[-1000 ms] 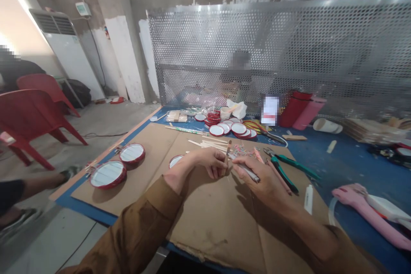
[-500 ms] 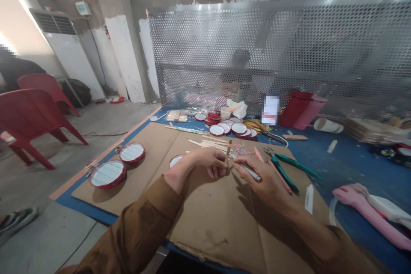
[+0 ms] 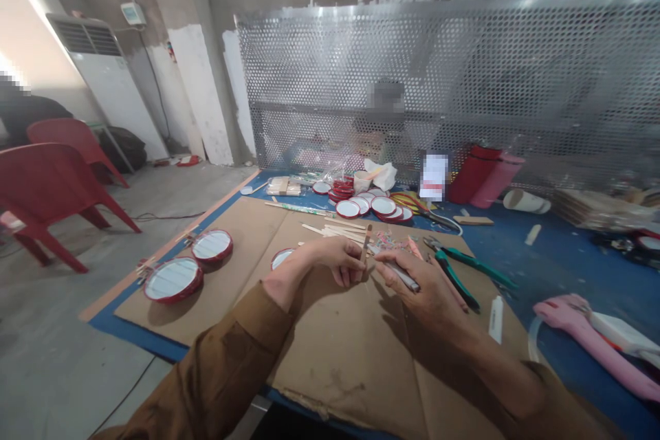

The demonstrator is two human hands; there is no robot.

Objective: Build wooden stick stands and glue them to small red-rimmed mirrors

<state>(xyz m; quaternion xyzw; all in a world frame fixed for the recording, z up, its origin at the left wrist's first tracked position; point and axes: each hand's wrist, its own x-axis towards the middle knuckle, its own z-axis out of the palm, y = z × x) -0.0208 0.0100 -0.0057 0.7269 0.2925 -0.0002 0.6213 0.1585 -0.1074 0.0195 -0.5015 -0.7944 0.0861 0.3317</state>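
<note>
My left hand (image 3: pixel 343 262) is closed, pinching a narrow wooden craft stick (image 3: pixel 367 239) upright between thumb and fingers. Just right of it, my right hand (image 3: pixel 420 285) wraps round a slim grey tool like a craft knife (image 3: pixel 403 276), its front end pointing at the stick. The tip is too small to make out clearly. Both hands are above a brown cardboard sheet (image 3: pixel 340 357). Loose pale wooden sticks (image 3: pixel 340 228) lie just beyond my left hand. A round red-rimmed white disc (image 3: pixel 282 258) is partly hidden behind my left wrist.
Green-handled pliers (image 3: pixel 467 271), a white tube (image 3: pixel 496 320) and a pink glue gun (image 3: pixel 592 337) lie to the right. Two red-rimmed round pieces (image 3: pixel 172 280) are at left. More discs (image 3: pixel 384 206) are piled at the back, before a perforated metal panel (image 3: pixel 330 82).
</note>
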